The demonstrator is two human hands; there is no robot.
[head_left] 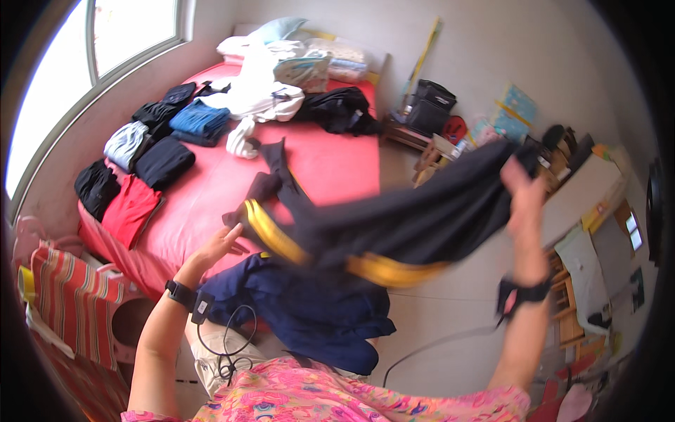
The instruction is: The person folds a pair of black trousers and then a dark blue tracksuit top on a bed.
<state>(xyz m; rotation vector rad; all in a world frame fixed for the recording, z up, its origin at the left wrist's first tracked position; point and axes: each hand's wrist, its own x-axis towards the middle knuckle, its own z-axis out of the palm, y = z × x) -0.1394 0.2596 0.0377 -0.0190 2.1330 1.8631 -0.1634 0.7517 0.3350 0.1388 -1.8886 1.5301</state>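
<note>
A dark garment with yellow stripes (422, 218) is stretched through the air in front of me, blurred by motion. My right hand (526, 197), raised at the right, is closed on its upper right end. At the garment's left end, my left hand (219, 245) has its fingers stretched out beside a yellow-striped part; whether they touch the cloth is hard to see. Part of the garment reaches over the bed's edge. Below it, a navy blue garment (302, 309) lies across my lap.
Folded jeans (200, 121), a red garment (133, 209) and several dark clothes lie on the pink bed (337, 165). White cloth (264, 95) is heaped farther back. A black bag (430, 107) stands beyond the bed, and a striped cloth (77, 299) hangs at the left.
</note>
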